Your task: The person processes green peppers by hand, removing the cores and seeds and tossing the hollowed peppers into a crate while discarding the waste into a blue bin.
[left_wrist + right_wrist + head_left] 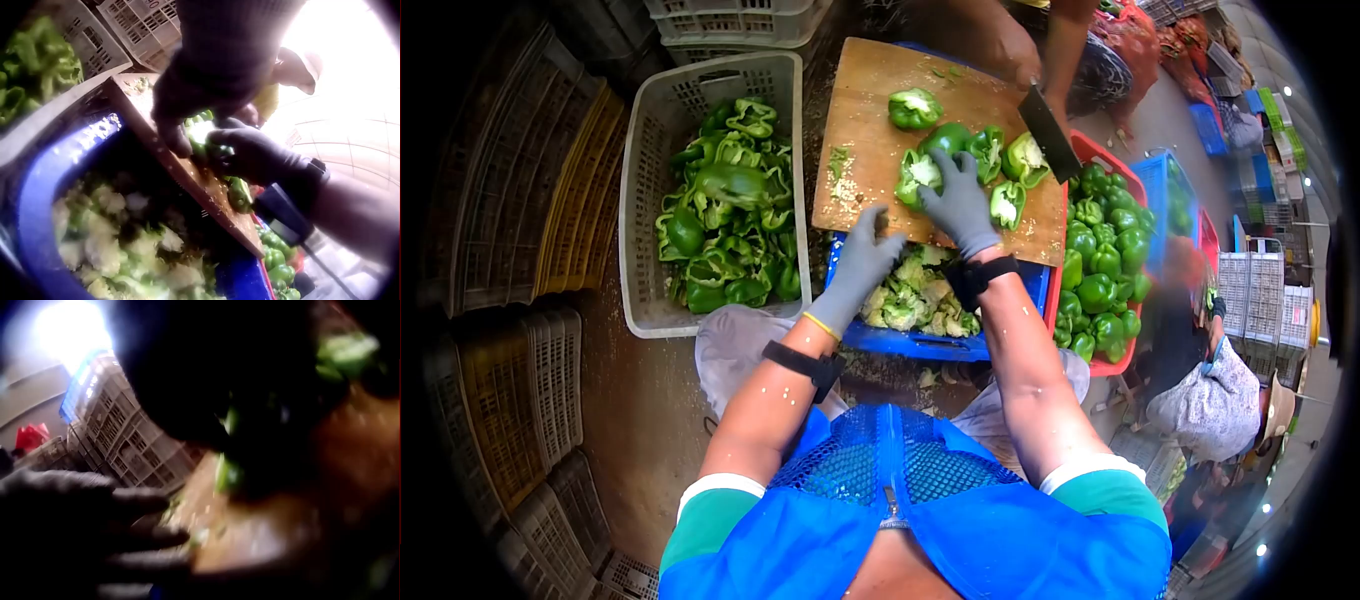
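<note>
your head view is fairly bright and mostly clear, but it bends at its rounded edges and falls to black in the corners; small lamps (1266, 508) glare at the right. in your left wrist view, white glare floods the upper right, hazing the picture and leaving your left hand (209, 81) in dark shadow. your right wrist view is dim and smeared, with a harsh glow at upper left, near-black foreground shapes and a blurred, shiny board (262, 540).

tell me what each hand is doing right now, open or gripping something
Left hand: open, fingers loosely curled, holding nothing.
Right hand: fingers at a cut pepper; whether they grip it cannot be told.
</note>
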Motion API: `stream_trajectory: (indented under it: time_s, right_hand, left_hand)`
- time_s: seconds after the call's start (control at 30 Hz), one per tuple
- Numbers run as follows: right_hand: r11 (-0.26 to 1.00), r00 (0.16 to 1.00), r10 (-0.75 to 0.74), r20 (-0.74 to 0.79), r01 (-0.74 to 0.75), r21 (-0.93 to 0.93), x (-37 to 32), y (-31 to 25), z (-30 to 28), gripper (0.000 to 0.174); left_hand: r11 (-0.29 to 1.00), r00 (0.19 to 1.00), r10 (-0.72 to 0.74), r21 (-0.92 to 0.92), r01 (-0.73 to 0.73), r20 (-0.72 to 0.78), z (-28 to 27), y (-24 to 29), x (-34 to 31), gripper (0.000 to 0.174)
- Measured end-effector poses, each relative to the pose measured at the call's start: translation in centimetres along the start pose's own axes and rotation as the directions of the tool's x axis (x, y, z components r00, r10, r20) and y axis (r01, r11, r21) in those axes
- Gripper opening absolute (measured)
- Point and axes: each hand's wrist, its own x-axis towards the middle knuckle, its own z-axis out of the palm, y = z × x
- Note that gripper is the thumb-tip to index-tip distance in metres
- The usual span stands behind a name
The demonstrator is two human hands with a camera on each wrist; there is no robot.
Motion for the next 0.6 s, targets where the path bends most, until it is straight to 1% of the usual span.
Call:
stream_trajectory:
  time_s: [0.03, 0.07, 0.13, 0.17, 0.2, 0.23, 0.27, 0.3, 0.33, 0.37, 0.4, 0.43, 0.47, 0.5, 0.53, 0.57, 0.6]
  right_hand:
    - [0.995, 0.997, -0.021, -0.072, 0.028, 0.097, -1.1, 0.5, 1.6, 0.044]
    - [0.980, 0.988, -0.038, -0.147, 0.066, 0.189, -1.8, 1.2, 2.7, 0.044]
    - [0.933, 0.989, -0.110, -0.094, 0.136, 0.332, -3.1, 1.0, 2.7, 0.045]
    - [0.901, 0.987, -0.145, -0.069, 0.160, 0.403, -4.0, 1.0, 2.6, 0.046]
    - [0.817, 0.997, -0.074, -0.005, 0.064, 0.574, -4.9, 0.8, 2.2, 0.048]
    - [0.696, 0.997, -0.013, 0.071, -0.042, 0.716, -5.7, 0.3, 1.3, 0.051]
    - [0.545, 0.988, 0.035, 0.152, -0.146, 0.826, -6.4, -0.2, 0.4, 0.054]
    - [0.369, 0.969, 0.066, 0.237, -0.244, 0.897, -6.7, -0.4, 0.0, 0.057]
    - [0.338, 0.979, 0.057, 0.197, -0.204, 0.919, -6.8, 0.4, 0.1, 0.064]
    - [0.122, 0.957, 0.103, 0.271, -0.283, 0.951, -7.4, 0.3, 0.0, 0.066]
    - [-0.101, 0.929, 0.129, 0.347, -0.336, 0.937, -8.0, -0.2, -0.1, 0.067]
    - [-0.319, 0.898, 0.133, 0.419, -0.361, 0.876, -8.4, -0.5, -0.3, 0.068]
    - [-0.286, 0.906, 0.092, 0.413, -0.373, 0.883, -8.5, 0.0, -0.2, 0.063]
    - [-0.255, 0.911, 0.051, 0.410, -0.385, 0.887, -8.8, 0.0, -0.3, 0.059]
    - [-0.154, 0.899, 0.089, 0.428, -0.412, 0.898, -9.0, 0.3, -1.0, 0.058]
    - [-0.055, 0.885, 0.134, 0.447, -0.443, 0.895, -9.4, 0.4, -1.6, 0.057]
    - [0.099, 0.882, 0.162, 0.443, -0.461, 0.882, -9.6, 0.3, -1.9, 0.058]
  left_hand:
    - [0.989, 0.998, -0.045, -0.141, 0.039, -0.041, 0.2, -1.1, 0.9, 0.053]
    - [0.977, 0.996, 0.021, -0.208, -0.038, -0.084, 0.5, -2.1, 1.7, 0.053]
    - [0.961, 0.978, 0.173, -0.197, -0.193, -0.115, 0.5, -2.1, 2.4, 0.054]
    - [0.956, 0.963, 0.255, -0.126, -0.265, -0.088, 0.6, -2.1, 2.5, 0.055]
    - [0.941, 0.942, 0.331, -0.059, -0.334, -0.056, 0.6, -1.7, 2.2, 0.055]
    - [0.964, 0.981, 0.194, -0.189, -0.185, 0.026, 0.4, -0.2, 1.4, 0.056]
    - [0.954, 0.990, 0.065, -0.299, -0.024, 0.127, -0.1, 2.3, 0.3, 0.056]
    - [0.911, 0.969, -0.052, -0.387, 0.144, 0.240, -0.3, 3.5, -0.4, 0.057]
    - [0.874, 0.969, -0.048, -0.460, 0.157, 0.241, 0.2, 3.1, -0.6, 0.058]
    - [0.831, 0.959, -0.095, -0.509, 0.223, 0.266, 0.6, 2.7, -0.9, 0.058]
    - [0.782, 0.946, -0.135, -0.555, 0.284, 0.294, 1.0, 2.5, -1.1, 0.059]
    - [0.729, 0.932, -0.167, -0.596, 0.337, 0.322, 1.4, 2.4, -1.0, 0.059]
    - [0.764, 0.930, -0.148, -0.559, 0.323, 0.335, 1.3, 2.0, -0.8, 0.058]
    - [0.956, 0.962, -0.054, -0.265, 0.127, 0.266, 0.9, 2.3, -0.7, 0.058]
    - [0.994, 0.971, 0.062, 0.076, -0.081, 0.230, 0.4, 2.8, -0.4, 0.057]
    - [0.875, 0.956, 0.175, 0.408, -0.261, 0.236, 0.1, 3.0, -0.5, 0.056]
    - [0.782, 0.928, 0.297, 0.501, -0.372, 0.226, 0.0, 2.6, -0.4, 0.055]
